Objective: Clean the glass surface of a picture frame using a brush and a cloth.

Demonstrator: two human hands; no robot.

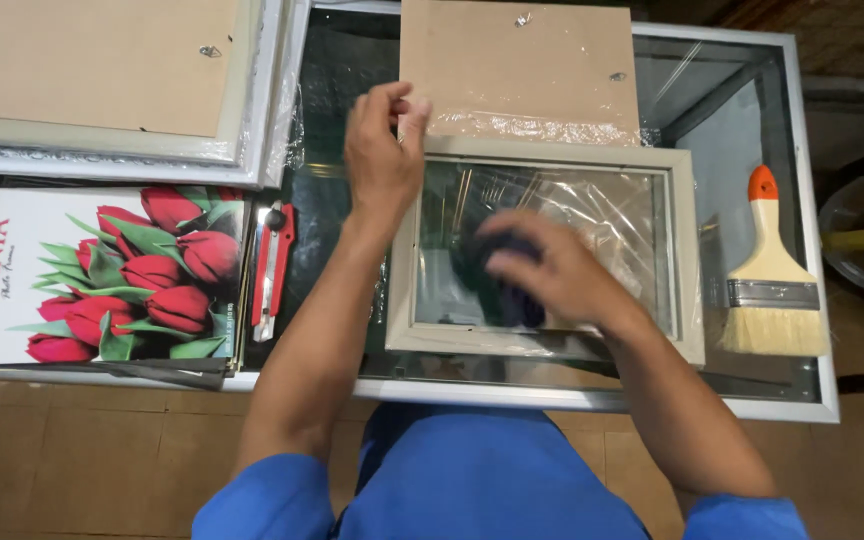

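Frame (548, 255) lies flat on the glass table (812, 400), long axis left to right. Left hand (382, 150) pinches its far-left corner; right hand (547, 270), fingers curled round a dark cloth (512, 300), presses its glass.

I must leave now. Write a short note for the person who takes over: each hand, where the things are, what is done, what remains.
Left hand: grips the top left corner of the pale picture frame, steadying it.
Right hand: presses a dark cloth on the frame's glass; blurred.
Things: frame lies flat on the glass table; backing board just above it; paintbrush to the right; red cutter and tulip print to the left.
Done: backing is out of the frame.
Left: cannot tell how much glass is wiped; print and backing are not in the frame.
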